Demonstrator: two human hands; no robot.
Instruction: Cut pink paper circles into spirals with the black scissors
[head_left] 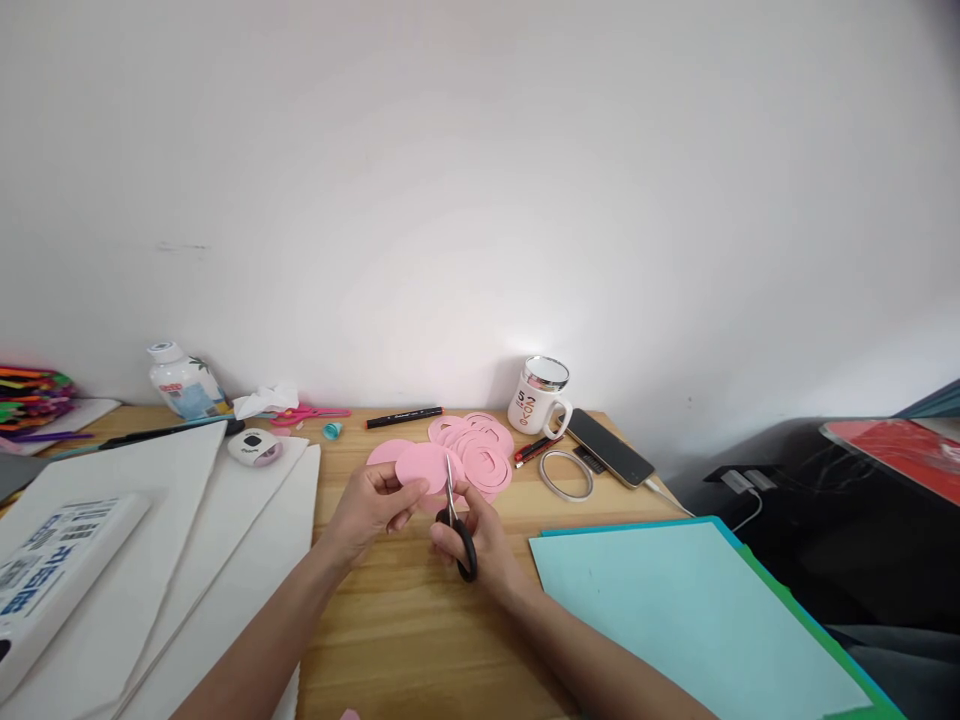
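My left hand [371, 510] pinches a pink paper circle [421, 465] at its left edge, holding it just above the wooden desk [405, 620]. My right hand [484, 540] grips black-handled scissors [456, 525], fingers through the loops, with the blades pointing up into the circle's right side. Just behind lies a pile of pink paper circles cut into spirals [480, 452].
A white mug [538, 397], a phone [607, 447] on a cable, a tape ring [566, 473] and red pens [534, 449] lie at the right. A black marker [403, 417], a bottle [180, 382], white sheets [225, 540] and light blue paper [690, 610] surround the hands.
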